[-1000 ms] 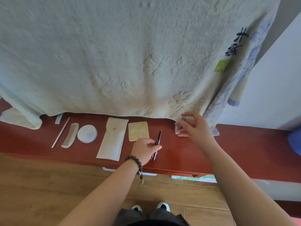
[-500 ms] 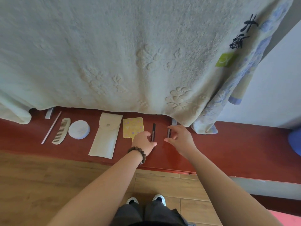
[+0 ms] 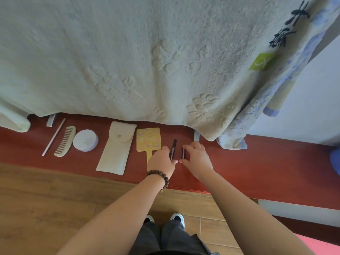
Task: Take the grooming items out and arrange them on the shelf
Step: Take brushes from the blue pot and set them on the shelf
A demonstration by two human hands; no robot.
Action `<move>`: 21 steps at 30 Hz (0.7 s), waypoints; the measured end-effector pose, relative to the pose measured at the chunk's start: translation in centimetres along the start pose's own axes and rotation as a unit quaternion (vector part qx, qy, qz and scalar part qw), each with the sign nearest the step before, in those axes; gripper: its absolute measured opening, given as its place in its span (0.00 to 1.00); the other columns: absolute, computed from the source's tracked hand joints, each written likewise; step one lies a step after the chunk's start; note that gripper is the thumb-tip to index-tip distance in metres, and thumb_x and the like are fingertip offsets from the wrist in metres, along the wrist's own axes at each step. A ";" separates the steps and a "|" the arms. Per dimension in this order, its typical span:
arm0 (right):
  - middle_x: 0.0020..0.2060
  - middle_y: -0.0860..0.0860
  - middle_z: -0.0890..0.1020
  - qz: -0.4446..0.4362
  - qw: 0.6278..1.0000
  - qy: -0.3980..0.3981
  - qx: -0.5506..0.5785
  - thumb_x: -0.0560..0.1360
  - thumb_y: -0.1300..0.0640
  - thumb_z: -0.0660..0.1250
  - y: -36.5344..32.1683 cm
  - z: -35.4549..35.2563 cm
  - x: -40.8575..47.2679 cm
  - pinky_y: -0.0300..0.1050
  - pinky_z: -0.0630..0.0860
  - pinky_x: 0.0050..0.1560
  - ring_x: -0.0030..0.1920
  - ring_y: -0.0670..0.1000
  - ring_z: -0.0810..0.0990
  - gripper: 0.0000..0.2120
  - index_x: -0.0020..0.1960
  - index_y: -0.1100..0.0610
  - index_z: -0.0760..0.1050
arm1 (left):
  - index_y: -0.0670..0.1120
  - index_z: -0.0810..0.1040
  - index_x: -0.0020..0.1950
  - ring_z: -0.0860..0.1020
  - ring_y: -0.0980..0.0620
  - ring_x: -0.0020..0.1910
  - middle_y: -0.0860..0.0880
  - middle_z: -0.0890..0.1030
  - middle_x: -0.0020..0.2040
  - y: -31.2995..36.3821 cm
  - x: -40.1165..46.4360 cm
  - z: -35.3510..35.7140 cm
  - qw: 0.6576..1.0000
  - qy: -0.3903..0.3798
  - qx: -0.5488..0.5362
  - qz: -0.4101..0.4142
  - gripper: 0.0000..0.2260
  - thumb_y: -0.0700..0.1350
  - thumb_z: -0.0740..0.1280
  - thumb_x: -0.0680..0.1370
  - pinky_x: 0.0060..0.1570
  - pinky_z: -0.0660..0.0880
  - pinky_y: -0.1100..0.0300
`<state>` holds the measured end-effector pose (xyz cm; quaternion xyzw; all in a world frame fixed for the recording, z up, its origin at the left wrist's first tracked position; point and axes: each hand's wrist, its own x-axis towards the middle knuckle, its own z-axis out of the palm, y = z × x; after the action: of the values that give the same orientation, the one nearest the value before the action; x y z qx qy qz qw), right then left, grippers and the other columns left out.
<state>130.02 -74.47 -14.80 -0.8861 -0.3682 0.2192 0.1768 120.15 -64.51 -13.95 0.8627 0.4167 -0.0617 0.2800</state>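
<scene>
On the red shelf (image 3: 257,162) lie, from left to right, a thin stick (image 3: 53,137), a cream comb (image 3: 65,141), a round pale compact (image 3: 85,140), a cream pouch (image 3: 116,148) and a yellow hand mirror (image 3: 148,139). My left hand (image 3: 161,161) pinches a slim black pencil (image 3: 173,145) lying on the shelf just right of the mirror. My right hand (image 3: 196,158) pinches a short dark item (image 3: 183,152) against the shelf, parallel to the pencil. The two hands almost touch.
A large pale green towel (image 3: 147,61) hangs over the back of the shelf, with a blue patterned cloth (image 3: 257,107) at its right. Metal brackets (image 3: 196,136) stand under the towel. A blue object (image 3: 334,159) sits at the far right. Wooden floor lies below.
My right hand has come down from the towel's edge and set the short dark item on the shelf. My left hand has turned the pencil straight beside it.
</scene>
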 end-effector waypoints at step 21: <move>0.65 0.49 0.69 -0.018 0.995 0.034 0.095 0.72 0.53 0.71 0.1 -1.3 -2.1 0.41 0.67 0.60 0.67 0.50 0.65 0.29 0.71 0.53 0.67 | 0.48 0.73 0.65 0.73 0.50 0.62 0.49 0.77 0.61 -3.0 -3.1 -2.5 0.991 0.125 -0.001 0.048 0.18 0.54 0.63 0.78 0.52 0.76 0.55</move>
<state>129.42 -76.24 -13.23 -0.8653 -0.3552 0.2200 0.2768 115.55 -63.79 -12.09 0.8824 0.4063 0.0602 0.2294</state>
